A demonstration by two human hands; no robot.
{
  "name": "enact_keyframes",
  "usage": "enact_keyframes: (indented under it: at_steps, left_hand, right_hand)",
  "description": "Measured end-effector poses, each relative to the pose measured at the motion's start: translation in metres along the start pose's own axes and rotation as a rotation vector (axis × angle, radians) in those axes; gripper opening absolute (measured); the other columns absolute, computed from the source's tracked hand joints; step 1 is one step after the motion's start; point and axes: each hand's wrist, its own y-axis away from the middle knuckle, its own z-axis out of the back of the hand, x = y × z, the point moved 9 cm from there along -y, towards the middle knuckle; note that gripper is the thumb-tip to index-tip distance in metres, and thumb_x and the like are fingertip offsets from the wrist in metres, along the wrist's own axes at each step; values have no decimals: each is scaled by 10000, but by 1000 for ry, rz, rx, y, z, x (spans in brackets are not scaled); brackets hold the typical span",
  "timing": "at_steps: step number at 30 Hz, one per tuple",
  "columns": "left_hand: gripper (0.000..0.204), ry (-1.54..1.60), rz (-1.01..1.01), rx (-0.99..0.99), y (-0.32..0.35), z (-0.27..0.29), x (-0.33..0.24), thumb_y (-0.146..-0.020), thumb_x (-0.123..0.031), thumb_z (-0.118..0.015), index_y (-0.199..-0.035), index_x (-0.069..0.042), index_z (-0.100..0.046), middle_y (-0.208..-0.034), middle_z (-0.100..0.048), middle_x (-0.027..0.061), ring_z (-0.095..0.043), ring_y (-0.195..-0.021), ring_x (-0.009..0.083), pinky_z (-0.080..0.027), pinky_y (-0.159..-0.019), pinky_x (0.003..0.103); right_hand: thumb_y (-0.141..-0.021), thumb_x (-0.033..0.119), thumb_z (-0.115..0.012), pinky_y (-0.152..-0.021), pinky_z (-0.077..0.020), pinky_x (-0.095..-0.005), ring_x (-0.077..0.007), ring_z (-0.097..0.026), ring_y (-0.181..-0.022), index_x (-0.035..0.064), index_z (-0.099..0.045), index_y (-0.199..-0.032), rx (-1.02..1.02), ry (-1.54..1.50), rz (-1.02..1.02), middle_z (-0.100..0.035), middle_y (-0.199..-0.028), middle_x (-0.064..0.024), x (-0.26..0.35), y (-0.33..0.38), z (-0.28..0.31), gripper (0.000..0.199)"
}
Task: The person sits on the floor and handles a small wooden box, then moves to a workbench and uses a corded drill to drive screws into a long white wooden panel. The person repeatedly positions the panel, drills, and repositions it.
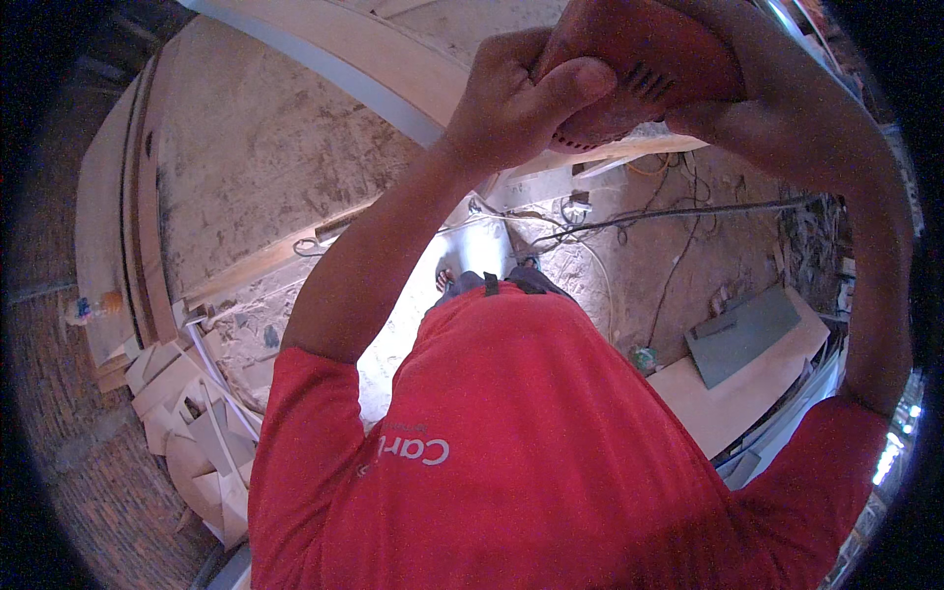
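Observation:
Close in front of me, at the top right of the view, is a red, rounded power tool (654, 49) with dark vent slots on its housing. Its exact kind is hard to make out. My left hand (516, 103) grips its left side, thumb lying across the housing. Around its right side wraps my right hand (772, 108), with the fingers mostly hidden. Below the tool passes the edge of a pale wooden board (629, 147), and whether the two touch is unclear. A long pale strip (393, 69) runs up and left from there.
A broad, dusty wooden panel (275, 138) spreads at left. Board offcuts (197, 442) pile up lower left beside a brick surface (74, 472). Black cable (678, 211) crosses the littered floor at right. A grey-green sheet (744, 336) lies on a pale board (718, 403).

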Motion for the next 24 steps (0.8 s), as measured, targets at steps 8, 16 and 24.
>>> enact_keyframes:
  at_steps: [8,16,24]
  left_hand:
    - [661,49,16,-15,1,-6,5,-880,-581,-768,-1038,60,-724,-875,-728,85,-671,-821,133,-568,-713,311]
    - [654,-60,-66,-27,4,4,-12,-878,-597,-764,-1003,44,-730,-856,-728,76,-669,-813,126,-565,-703,313]
    - [642,-47,21,-42,6,5,13,-862,-589,-780,-956,44,-732,-820,-726,77,-670,-782,126,-558,-676,320]
  right_hand:
    - [-883,185,-749,-928,-558,-397,-274,-709,-975,21,-576,-1304,-11,5,-7,-716,-1097,-162,-5,5,4,484]
    - [-881,182,-750,-920,-560,-397,-277,-711,-961,22,-582,-1296,-14,7,18,-718,-1086,-163,-5,-1,2,476]
    - [-878,178,-751,-913,-563,-396,-280,-712,-946,23,-589,-1288,-20,18,21,-720,-1074,-165,-7,0,2,467]
